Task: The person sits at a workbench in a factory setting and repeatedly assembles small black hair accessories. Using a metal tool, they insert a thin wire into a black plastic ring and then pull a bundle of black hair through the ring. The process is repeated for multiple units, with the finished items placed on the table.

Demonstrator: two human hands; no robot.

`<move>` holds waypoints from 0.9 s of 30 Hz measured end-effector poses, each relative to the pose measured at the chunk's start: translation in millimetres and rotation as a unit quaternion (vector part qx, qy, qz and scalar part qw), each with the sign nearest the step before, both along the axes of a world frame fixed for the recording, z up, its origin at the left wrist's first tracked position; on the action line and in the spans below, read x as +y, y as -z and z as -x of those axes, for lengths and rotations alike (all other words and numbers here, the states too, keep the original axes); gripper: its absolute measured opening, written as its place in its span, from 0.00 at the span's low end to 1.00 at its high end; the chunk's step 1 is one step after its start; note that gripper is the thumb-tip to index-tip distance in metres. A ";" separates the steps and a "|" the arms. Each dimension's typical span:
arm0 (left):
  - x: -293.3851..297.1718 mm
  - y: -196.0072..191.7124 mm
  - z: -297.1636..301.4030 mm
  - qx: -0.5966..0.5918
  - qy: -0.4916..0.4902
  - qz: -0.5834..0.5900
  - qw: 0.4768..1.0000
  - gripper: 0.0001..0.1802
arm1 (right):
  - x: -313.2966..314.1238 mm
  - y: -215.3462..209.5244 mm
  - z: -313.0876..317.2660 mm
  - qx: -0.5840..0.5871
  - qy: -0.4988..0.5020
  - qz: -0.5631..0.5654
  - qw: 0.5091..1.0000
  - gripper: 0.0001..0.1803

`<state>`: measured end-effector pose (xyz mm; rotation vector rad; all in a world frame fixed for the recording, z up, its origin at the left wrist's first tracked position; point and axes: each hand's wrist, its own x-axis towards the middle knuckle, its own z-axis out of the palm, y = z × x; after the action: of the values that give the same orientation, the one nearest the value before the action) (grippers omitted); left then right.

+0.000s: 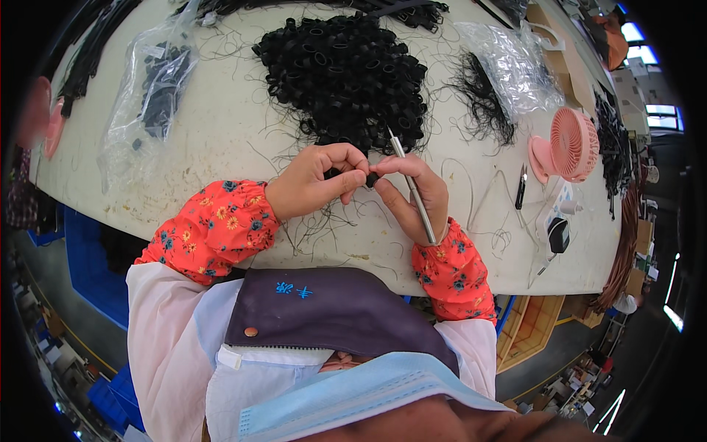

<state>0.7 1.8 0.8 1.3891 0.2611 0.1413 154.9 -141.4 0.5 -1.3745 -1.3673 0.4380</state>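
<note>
So I was watching the head view from my end, and both hands were met over the bench (236, 144), just on the near side of a big heap of black rings (342, 74). The small black piece (371, 180) sat right between the fingertips; they covered too much of it for me to tell which way it faced. The left hand (313, 179) had thumb and index finger nearly closed, pinching it from the left. The right hand (433, 193) had its thumb and index tips against the other side, with barely a gap. That hand also gripped a silver craft knife (415, 195), its long axis slanting away from the wearer and a bit left, tip up by the heap, butt end down near the right cuff. Off right I had a pink fan (573, 146), and on the left a clear plastic bag (151, 88).
</note>
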 end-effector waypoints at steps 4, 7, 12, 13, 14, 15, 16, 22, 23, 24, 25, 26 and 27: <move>-4.4 14.3 -2.4 -0.055 -0.061 -0.049 0.995 0.06 | 0.9 -3.3 1.1 -0.038 0.017 -0.005 0.999 0.16; -1.4 13.7 -3.0 -0.064 -0.129 -0.111 0.983 0.07 | 0.4 0.9 1.6 -0.090 0.064 -0.023 0.994 0.17; -2.7 -2.6 -1.0 -0.012 -0.164 -0.053 0.985 0.10 | 4.9 -2.3 -1.7 -0.253 0.081 -0.093 0.960 0.21; -4.1 -3.8 -0.6 -0.012 -0.160 -0.054 0.986 0.11 | 6.9 -2.2 -2.7 -0.281 0.075 -0.112 0.950 0.22; -5.1 -3.3 -0.9 -0.013 -0.147 -0.064 0.987 0.12 | 7.2 -1.8 -2.8 -0.295 0.074 -0.117 0.945 0.22; -6.2 -3.0 -1.3 -0.015 -0.135 -0.074 0.988 0.12 | 7.4 -1.1 -2.8 -0.309 0.072 -0.122 0.941 0.22; -7.6 0.7 -2.0 -0.018 -0.114 -0.093 0.989 0.13 | 7.3 -0.3 -2.9 -0.322 0.071 -0.127 0.936 0.22; -10.6 8.3 -5.8 0.013 -0.051 -0.083 0.995 0.12 | 5.6 3.4 -4.1 -0.347 0.041 -0.121 0.929 0.22; -8.3 6.2 -6.2 0.026 -0.048 -0.069 0.996 0.11 | 5.6 3.7 -4.2 -0.345 0.042 -0.121 0.930 0.22; -5.9 4.2 -6.5 0.040 -0.045 -0.055 0.997 0.10 | 5.7 4.3 -4.2 -0.343 0.043 -0.121 0.931 0.22; -3.1 1.5 -6.2 0.053 -0.042 -0.070 0.995 0.09 | 5.6 4.5 -4.1 -0.341 0.043 -0.120 0.931 0.21; 0.2 -0.8 -5.7 0.067 -0.039 -0.084 0.993 0.08 | 5.8 4.2 -3.7 -0.336 0.041 -0.119 0.933 0.21; 1.8 -1.5 -5.2 0.080 -0.037 -0.099 0.991 0.07 | 6.1 3.2 -2.9 -0.331 0.039 -0.119 0.935 0.21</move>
<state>6.0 3.7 2.4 1.5912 0.4419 0.1196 157.8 -135.3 -2.8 -1.4216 -1.8243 -0.2763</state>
